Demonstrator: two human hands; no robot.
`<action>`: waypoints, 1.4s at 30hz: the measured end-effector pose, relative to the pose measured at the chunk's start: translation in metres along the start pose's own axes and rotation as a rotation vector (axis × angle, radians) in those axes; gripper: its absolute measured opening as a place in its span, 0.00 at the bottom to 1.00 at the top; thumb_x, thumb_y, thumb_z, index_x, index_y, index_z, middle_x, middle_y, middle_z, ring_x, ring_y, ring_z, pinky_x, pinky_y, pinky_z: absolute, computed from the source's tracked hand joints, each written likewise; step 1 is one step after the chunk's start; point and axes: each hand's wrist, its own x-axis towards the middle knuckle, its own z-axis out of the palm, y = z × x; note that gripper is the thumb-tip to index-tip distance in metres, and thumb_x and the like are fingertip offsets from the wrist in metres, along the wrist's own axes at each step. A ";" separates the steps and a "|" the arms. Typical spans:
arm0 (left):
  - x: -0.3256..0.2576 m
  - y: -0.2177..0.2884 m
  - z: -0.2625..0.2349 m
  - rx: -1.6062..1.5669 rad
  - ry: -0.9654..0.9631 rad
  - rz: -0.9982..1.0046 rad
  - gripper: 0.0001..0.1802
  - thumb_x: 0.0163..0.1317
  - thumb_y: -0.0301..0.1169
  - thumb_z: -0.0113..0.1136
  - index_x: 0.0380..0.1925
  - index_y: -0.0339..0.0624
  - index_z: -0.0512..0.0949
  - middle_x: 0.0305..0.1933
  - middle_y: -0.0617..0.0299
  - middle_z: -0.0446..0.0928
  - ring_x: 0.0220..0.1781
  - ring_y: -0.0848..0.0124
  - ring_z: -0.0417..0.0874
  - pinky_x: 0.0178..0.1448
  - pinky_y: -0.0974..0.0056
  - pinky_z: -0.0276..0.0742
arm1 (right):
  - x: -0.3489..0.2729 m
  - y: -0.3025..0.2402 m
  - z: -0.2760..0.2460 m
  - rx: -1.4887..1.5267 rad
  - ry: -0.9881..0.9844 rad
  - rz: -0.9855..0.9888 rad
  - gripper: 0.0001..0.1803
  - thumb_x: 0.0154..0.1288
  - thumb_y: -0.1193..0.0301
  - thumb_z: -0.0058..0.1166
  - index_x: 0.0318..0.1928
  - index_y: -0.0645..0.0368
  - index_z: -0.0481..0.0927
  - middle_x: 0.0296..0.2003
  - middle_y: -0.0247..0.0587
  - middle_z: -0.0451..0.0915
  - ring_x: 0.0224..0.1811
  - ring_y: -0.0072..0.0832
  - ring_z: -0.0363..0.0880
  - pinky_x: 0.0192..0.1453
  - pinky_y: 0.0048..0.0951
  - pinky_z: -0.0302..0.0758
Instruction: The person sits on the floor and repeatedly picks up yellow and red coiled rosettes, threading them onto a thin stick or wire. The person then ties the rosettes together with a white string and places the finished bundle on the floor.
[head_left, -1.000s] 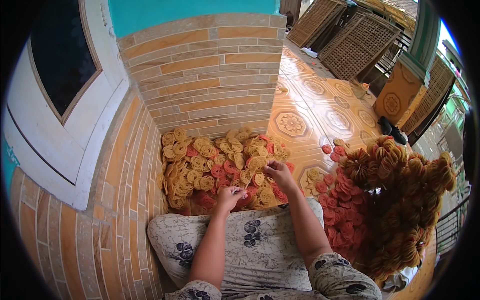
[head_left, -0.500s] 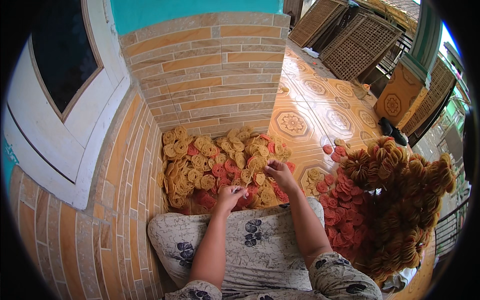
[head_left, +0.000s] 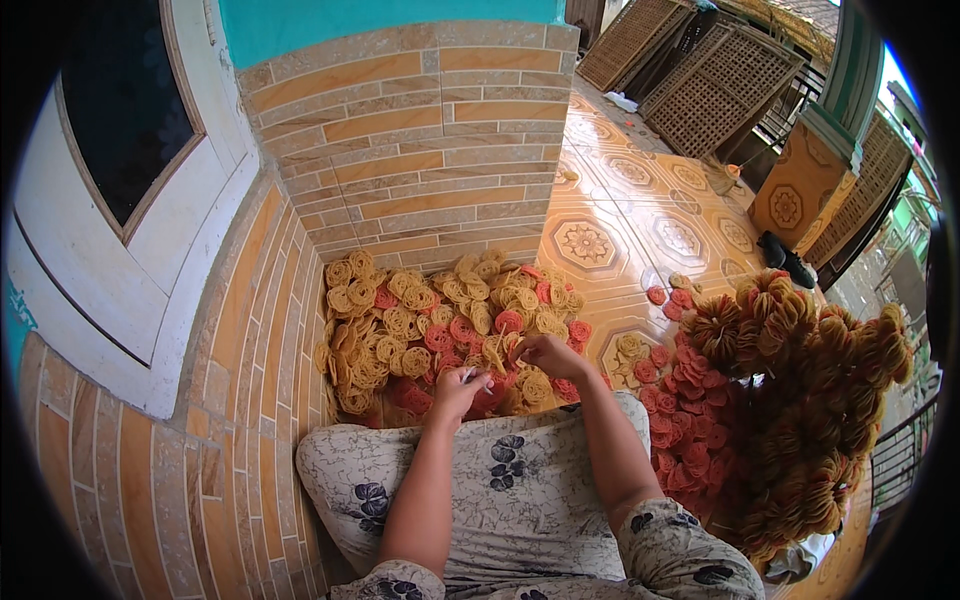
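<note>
In front of my lap, my left hand (head_left: 460, 392) is pinched closed. A small pale thing shows at its fingertips, too fine to name. My right hand (head_left: 552, 357) is beside it, slightly farther out, with bent fingers closed on the edge of a yellow lacy cracker (head_left: 495, 352). This round cracker of coiled strands is tilted between the two hands. Beneath and beyond them spreads a pile of similar yellow crackers (head_left: 352, 300) mixed with pink-red crackers (head_left: 438, 338). The pale flowered cloth (head_left: 500, 480) covers my lap.
Right of my lap lies a heap of pink-red crackers (head_left: 690, 420), beside large bunches of brownish-yellow crackers (head_left: 800, 430). A brick-patterned wall (head_left: 400, 150) and a white door (head_left: 100, 270) close off the left. Woven racks (head_left: 720, 90) lean beyond the tiled floor (head_left: 620, 230).
My right hand has moved left and nearer to me, bringing a yellow cracker toward my left hand. A pink-red cracker now shows where the right fingers were. My left hand has hardly moved.
</note>
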 end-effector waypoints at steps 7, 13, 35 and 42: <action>0.000 0.001 0.001 0.086 0.019 0.036 0.09 0.61 0.30 0.63 0.36 0.35 0.80 0.32 0.62 0.82 0.36 0.76 0.79 0.46 0.70 0.71 | 0.020 0.023 0.039 -0.301 0.352 0.148 0.17 0.59 0.67 0.54 0.46 0.66 0.78 0.41 0.65 0.79 0.47 0.51 0.78 0.52 0.43 0.74; -0.006 0.004 0.004 0.114 -0.025 0.039 0.10 0.60 0.30 0.64 0.34 0.33 0.80 0.33 0.61 0.82 0.35 0.77 0.80 0.43 0.70 0.73 | 0.014 0.021 0.001 0.182 0.473 0.313 0.13 0.60 0.79 0.57 0.46 0.71 0.76 0.35 0.47 0.82 0.38 0.31 0.82 0.43 0.31 0.81; -0.003 0.002 0.008 0.139 0.021 0.109 0.09 0.58 0.28 0.65 0.31 0.31 0.80 0.29 0.60 0.83 0.30 0.77 0.81 0.37 0.71 0.75 | -0.006 -0.024 -0.008 0.761 0.360 0.067 0.07 0.65 0.80 0.53 0.42 0.66 0.72 0.36 0.35 0.76 0.39 0.21 0.78 0.47 0.26 0.81; -0.004 0.002 0.009 0.191 0.067 0.220 0.08 0.57 0.27 0.65 0.30 0.31 0.81 0.28 0.59 0.83 0.29 0.77 0.82 0.35 0.70 0.76 | -0.003 -0.025 -0.007 0.667 0.386 0.036 0.07 0.65 0.80 0.53 0.43 0.67 0.72 0.36 0.36 0.77 0.40 0.22 0.78 0.46 0.26 0.80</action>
